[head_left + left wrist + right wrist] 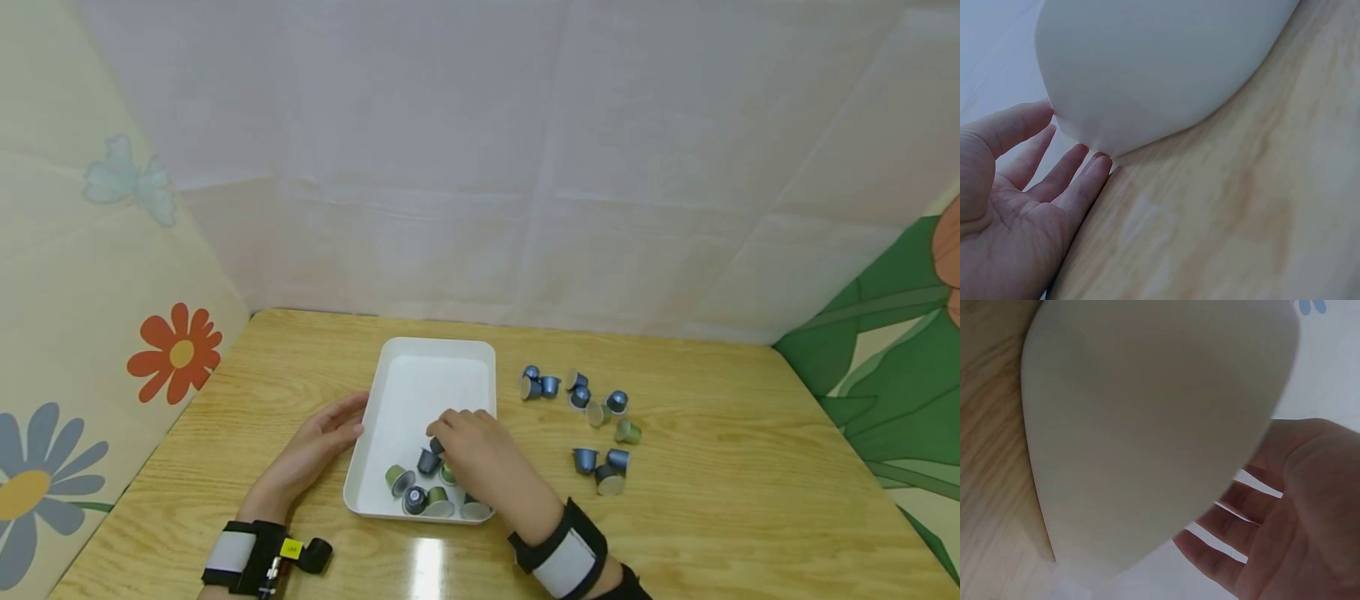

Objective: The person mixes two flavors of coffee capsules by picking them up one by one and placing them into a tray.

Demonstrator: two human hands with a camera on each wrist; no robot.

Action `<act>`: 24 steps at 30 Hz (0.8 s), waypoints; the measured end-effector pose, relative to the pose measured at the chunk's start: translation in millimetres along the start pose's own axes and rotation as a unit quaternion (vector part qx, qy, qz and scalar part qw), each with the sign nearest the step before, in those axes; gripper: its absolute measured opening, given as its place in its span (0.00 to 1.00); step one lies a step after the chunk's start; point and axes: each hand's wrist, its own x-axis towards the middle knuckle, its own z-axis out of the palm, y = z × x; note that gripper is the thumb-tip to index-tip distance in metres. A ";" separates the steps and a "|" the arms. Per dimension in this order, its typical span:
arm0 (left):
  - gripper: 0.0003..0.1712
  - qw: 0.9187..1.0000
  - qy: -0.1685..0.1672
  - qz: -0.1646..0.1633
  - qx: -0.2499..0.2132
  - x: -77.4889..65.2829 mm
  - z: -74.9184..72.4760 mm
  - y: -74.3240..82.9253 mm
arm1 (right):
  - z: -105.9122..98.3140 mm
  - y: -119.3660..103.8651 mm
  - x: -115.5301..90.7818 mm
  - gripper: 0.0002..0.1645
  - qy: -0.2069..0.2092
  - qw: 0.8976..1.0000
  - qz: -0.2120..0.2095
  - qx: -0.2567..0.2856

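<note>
A white rectangular tray (427, 375) lies on the table, with several green and dark coffee capsules (415, 500) gathered at its near end. My left hand (315, 450) is at the tray's left side; in the left wrist view its fingertips (1099, 164) touch the outer wall. Over the tray's right side, my right hand (491, 471) pinches a dark coffee capsule (436, 446), close above the others. The right wrist view has the tray wall (1147, 425) in front of the fingertips, which hides the capsule there.
Right of the tray, blue capsules (551, 386) and a few green ones (628, 431) lie in loose groups on the wooden table (750, 467). A pale cloth (525, 167) hangs behind the table, and flower-printed panels (180, 354) stand at the sides.
</note>
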 end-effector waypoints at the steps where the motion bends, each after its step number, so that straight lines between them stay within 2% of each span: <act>1: 0.37 1.000 0.000 0.000 0.000 0.2 -0.1 -0.2 | 0.6 -0.8 0.1 0.16 -0.003 1.000 -0.002 -0.002; 8: 0.37 1.000 0.001 0.001 0.005 0.6 -0.5 -0.7 | 3.2 -4.9 1.0 0.17 -0.027 0.999 -0.008 -0.017; 24: 0.37 1.000 0.001 0.001 0.003 0.1 -0.1 -0.6 | 4.8 -6.3 0.1 0.15 -0.034 0.999 0.007 -0.007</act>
